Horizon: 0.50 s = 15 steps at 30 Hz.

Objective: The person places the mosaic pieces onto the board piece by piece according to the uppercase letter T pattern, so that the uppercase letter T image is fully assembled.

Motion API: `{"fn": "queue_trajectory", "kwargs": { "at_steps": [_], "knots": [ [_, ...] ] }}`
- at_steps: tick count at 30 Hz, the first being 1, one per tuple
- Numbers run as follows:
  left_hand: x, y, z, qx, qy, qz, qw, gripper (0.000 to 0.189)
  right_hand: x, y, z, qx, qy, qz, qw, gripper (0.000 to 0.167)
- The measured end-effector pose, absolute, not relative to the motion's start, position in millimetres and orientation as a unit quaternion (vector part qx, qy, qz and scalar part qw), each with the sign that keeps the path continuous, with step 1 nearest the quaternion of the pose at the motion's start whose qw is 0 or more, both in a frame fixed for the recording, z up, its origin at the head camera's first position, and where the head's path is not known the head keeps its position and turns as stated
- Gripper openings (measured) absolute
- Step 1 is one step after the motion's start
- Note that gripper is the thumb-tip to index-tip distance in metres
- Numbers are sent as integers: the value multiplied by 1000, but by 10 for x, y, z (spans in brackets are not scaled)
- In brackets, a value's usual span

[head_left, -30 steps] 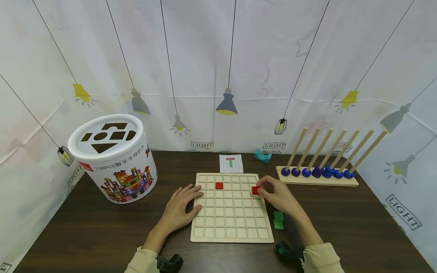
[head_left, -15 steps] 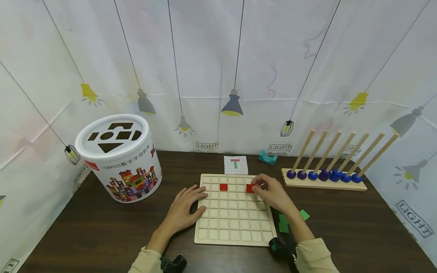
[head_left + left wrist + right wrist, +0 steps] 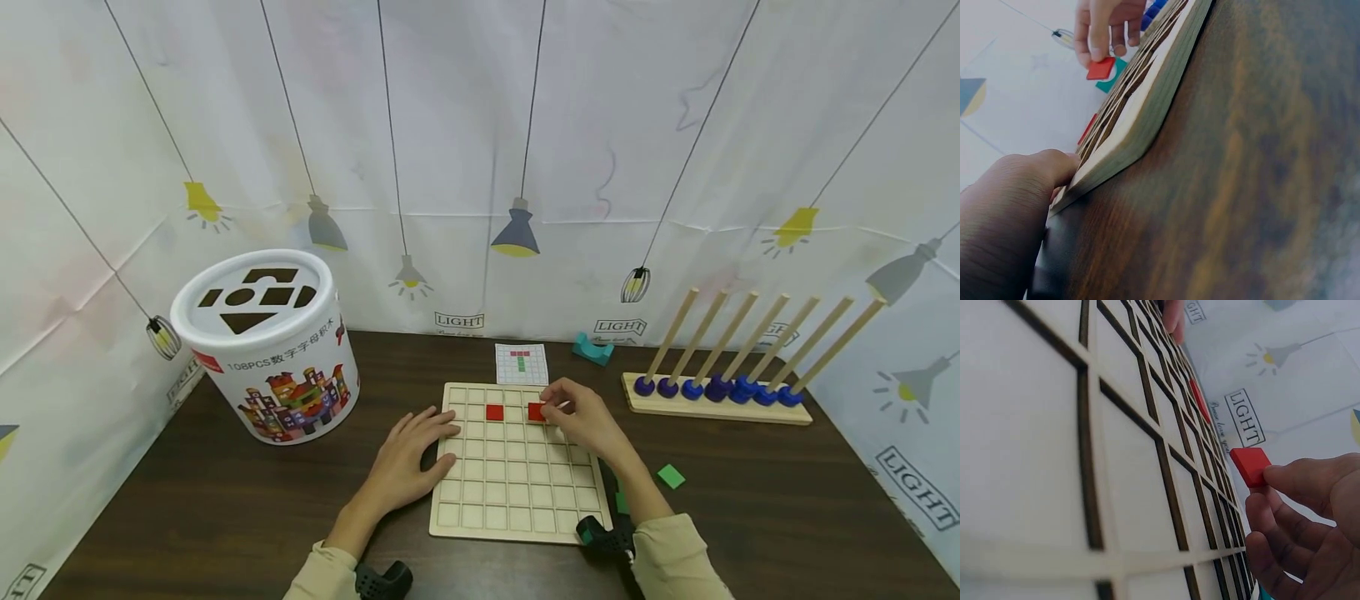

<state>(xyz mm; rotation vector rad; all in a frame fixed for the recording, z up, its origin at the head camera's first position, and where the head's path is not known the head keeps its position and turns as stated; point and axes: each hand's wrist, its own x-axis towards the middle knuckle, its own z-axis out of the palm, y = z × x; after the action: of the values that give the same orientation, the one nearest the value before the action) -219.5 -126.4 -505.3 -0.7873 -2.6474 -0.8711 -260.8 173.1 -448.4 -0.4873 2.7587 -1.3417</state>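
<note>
A pale wooden grid board (image 3: 517, 471) lies on the table, with one red square tile (image 3: 495, 412) set in a cell near its far edge. My right hand (image 3: 581, 417) pinches another red square tile (image 3: 1250, 466) between thumb and fingers, just above the board's far part. In the left wrist view this held tile (image 3: 1100, 69) hangs over the grid. My left hand (image 3: 412, 458) rests at the board's left edge with fingers spread, thumb touching the rim. Behind the board lies a small pattern card (image 3: 522, 367) printed with red and green squares.
Green tiles (image 3: 671, 476) lie right of the board, some partly hidden by the right forearm. A wooden peg rack (image 3: 712, 404) with blue beads stands back right. A teal block (image 3: 592, 350) sits at the back; a white bucket (image 3: 270, 350) stands left.
My right hand has moved left over the board, carrying the red tile toward the tile in the grid. My left hand stays at the board's edge. The head view has shifted slightly.
</note>
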Motion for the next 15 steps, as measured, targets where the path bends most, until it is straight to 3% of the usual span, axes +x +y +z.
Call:
{"fn": "queue_trajectory", "kwargs": {
  "at_steps": [15],
  "knots": [
    [-2195, -1261, -5052, -267, -909, -298, 114, 39, -2689, 1567, -4544, -125, 889, -439, 26, 11]
  ]
}}
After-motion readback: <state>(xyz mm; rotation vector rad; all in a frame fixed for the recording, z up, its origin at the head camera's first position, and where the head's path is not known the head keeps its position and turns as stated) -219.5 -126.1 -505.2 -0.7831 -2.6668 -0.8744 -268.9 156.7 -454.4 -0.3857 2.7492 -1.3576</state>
